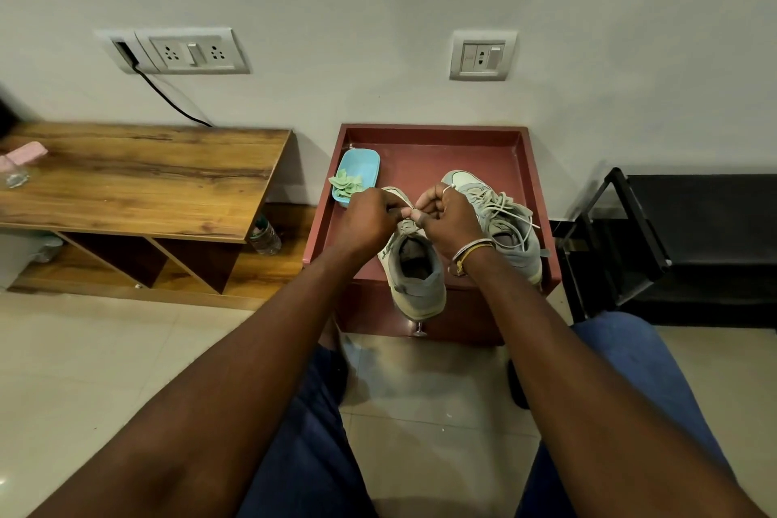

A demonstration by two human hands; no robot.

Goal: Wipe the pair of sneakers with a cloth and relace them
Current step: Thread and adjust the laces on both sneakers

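Two grey-and-white sneakers stand on a reddish-brown cabinet top (433,147). The left sneaker (416,278) has its heel toward me, hanging over the front edge. My left hand (366,223) and my right hand (447,219) are curled above its tongue, each pinching an end of its white lace (407,209). The right sneaker (500,219) sits beside it with its laces lying loose over the top. A green cloth (344,184) lies crumpled in a light-blue tray (361,164) at the cabinet's left rear.
A wooden bench (138,177) stands to the left, with a plastic bottle (265,239) between it and the cabinet. A black rack (681,240) stands to the right. Wall sockets and a black cable are behind. My knees in blue trousers are below.
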